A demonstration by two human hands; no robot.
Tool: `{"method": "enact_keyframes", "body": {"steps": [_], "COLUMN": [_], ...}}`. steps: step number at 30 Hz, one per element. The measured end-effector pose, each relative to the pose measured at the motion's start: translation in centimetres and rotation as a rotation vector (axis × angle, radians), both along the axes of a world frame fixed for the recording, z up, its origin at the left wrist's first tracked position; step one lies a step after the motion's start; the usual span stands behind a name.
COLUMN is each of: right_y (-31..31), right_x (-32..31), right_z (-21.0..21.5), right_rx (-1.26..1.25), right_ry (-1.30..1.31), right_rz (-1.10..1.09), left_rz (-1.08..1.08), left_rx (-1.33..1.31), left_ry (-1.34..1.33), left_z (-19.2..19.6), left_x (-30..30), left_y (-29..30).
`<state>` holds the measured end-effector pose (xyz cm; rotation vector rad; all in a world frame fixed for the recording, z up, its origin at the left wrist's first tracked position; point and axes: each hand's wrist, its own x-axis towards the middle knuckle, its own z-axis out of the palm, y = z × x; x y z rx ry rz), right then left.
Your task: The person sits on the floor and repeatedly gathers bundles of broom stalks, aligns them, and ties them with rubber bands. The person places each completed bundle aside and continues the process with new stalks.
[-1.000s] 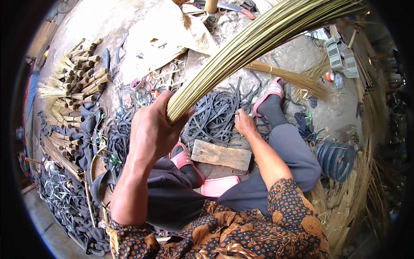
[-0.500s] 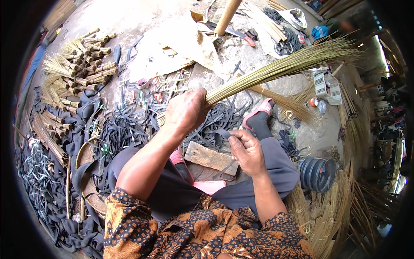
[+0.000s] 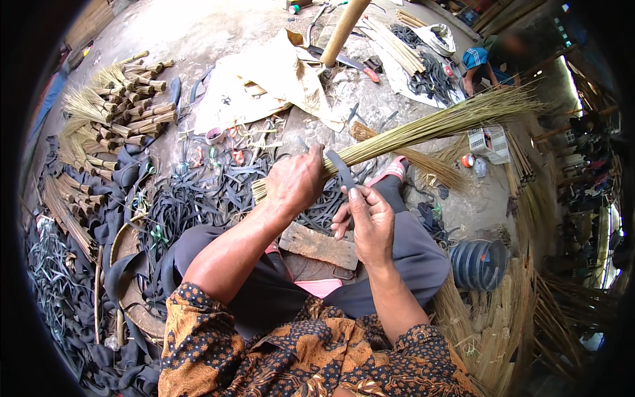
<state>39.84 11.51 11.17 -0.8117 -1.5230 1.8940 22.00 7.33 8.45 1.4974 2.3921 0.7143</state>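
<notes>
My left hand (image 3: pixel 295 180) is closed round the butt end of a bundle of thin greenish-yellow sticks (image 3: pixel 423 130), whose loose tips fan out to the upper right. A dark rubber strip (image 3: pixel 340 169) lies against the bundle just right of that fist. Its lower end is pinched between thumb and finger of my right hand (image 3: pixel 368 221). Below the hands, a worn wooden block (image 3: pixel 317 245) rests between my legs. Behind my left hand spreads a tangle of dark rubber strips (image 3: pixel 198 192).
Short tied stick bundles (image 3: pixel 132 99) are heaped at the left. A knife (image 3: pixel 360 66) lies by a wooden post (image 3: pixel 345 30) beside a cream sheet (image 3: pixel 245 83). At the right stand a clear ribbed container (image 3: pixel 479 264) and a pale basket (image 3: pixel 489 143). Another person (image 3: pixel 483 63) sits far right.
My right hand has risen toward the bundle, bringing the rubber strip up against it. The left hand and bundle have shifted slightly right and down.
</notes>
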Motion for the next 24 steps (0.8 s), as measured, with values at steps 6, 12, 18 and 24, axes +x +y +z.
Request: {"method": "enact_keyframes", "body": {"steps": [6,12,18,24], "right_y": [-0.3,0.0,1.6,5.7], "right_x": [-0.8,-0.2,4.5,5.4], "right_z": [0.5,-0.1,-2.4,-4.5], "right_rx": [0.046,-0.038,0.563,1.253], "right_ry": [-0.039,-0.048,-0.36,-0.287], "right_rz": [0.01,0.058,0.199,0.109], "left_rz": [0.021,-0.039,-0.178,-0.673], "left_rx": [0.007,-0.012,0.011,-0.017], "left_ry": [-0.049,-0.078,-0.337,-0.882], "left_z": [0.0,0.8,2.6,3.7], "left_x": [0.1,-0.1,-0.2,2.9], "left_y": [-0.2,-0.5,-1.8,-2.5]}}
